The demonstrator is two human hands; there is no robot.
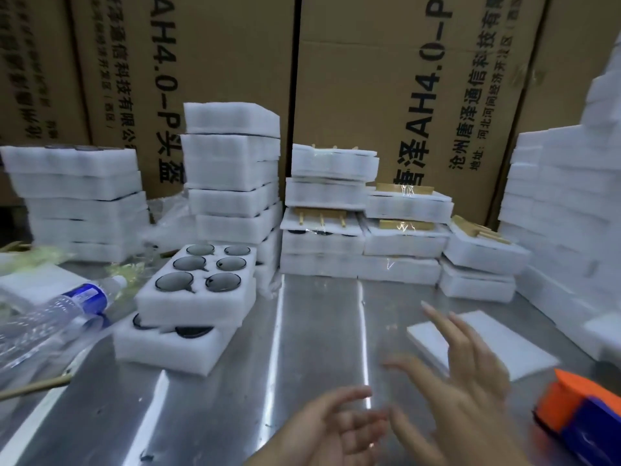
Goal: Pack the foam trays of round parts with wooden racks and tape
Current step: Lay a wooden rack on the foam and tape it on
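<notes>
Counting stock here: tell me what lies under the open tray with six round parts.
A second foam tray lies under the open tray, resting on the metal table. Two dark round parts show at its near edge; its other pockets are covered.

The foam trays [188, 306] are seen to be plain white throughout, as is the flat foam sheet [504, 341]. The round parts [223, 282] are shown as smoky grey discs edged in black. The wooden racks [322, 218] are coloured a pale yellow-tan. The tape dispenser [578, 412] is made up of bright orange and deep blue. The cardboard boxes [369, 79] are brown and printed with black lettering. The tabletop [235, 398] is silver-grey, streaked with white glare. The bottle [67, 307] is clear, banded by a blue label and capped in white.
</notes>
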